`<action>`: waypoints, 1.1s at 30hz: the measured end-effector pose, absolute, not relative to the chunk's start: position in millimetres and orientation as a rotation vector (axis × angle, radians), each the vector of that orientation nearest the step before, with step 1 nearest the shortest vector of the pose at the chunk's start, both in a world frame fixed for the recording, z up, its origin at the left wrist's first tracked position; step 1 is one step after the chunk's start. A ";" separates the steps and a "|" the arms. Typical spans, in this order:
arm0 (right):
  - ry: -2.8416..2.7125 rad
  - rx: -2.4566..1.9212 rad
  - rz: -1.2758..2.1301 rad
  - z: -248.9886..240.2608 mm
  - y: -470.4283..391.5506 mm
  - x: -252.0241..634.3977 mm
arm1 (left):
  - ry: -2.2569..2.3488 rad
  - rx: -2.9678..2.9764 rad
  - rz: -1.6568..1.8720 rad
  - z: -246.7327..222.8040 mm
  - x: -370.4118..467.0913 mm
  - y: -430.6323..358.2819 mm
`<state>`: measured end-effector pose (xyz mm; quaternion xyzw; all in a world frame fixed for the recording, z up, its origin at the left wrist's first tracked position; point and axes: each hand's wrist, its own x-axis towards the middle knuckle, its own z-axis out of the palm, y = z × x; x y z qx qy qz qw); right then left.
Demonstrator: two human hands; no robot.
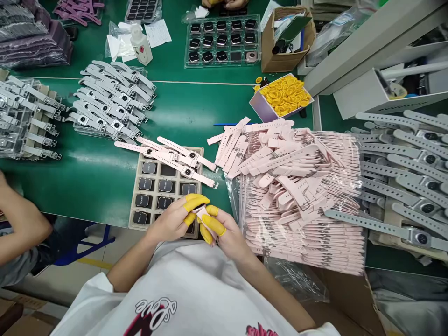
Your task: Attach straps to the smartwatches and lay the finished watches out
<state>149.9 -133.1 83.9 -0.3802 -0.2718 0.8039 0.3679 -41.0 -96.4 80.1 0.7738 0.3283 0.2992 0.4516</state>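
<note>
Both of my hands meet over the near edge of a beige tray, yellow covers on several fingertips. My left hand pinches a small dark watch case. Closed on a pale pink watch strap, my right hand brings it against the case; whether the two are joined is hidden by the fingers. Dark square watch cases sit in the tray's compartments. Across its far end lie a few watches with pink straps. Right of my hands is a large heap of pink straps, partly in clear plastic.
Watches with light straps are stacked at the left. A box of yellow finger covers, a cardboard box and a clear tray of watch cases stand farther back. Grey-strapped watches lie right. A person's arm shows left.
</note>
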 end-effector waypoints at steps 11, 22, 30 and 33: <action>-0.357 -0.966 2.111 88.2 -129.7 146.8 | 0.862 1.959 0.644 91.2 -38.3 -96.9; -0.472 -1.048 2.157 87.2 -128.8 149.1 | 0.851 2.033 0.509 90.2 -46.9 -92.1; -0.641 -1.098 2.125 79.9 -132.5 150.2 | 0.800 1.970 0.588 80.7 -53.1 -95.4; -0.693 -1.092 2.148 79.4 -132.6 150.1 | 0.755 1.981 0.583 82.6 -56.8 -93.6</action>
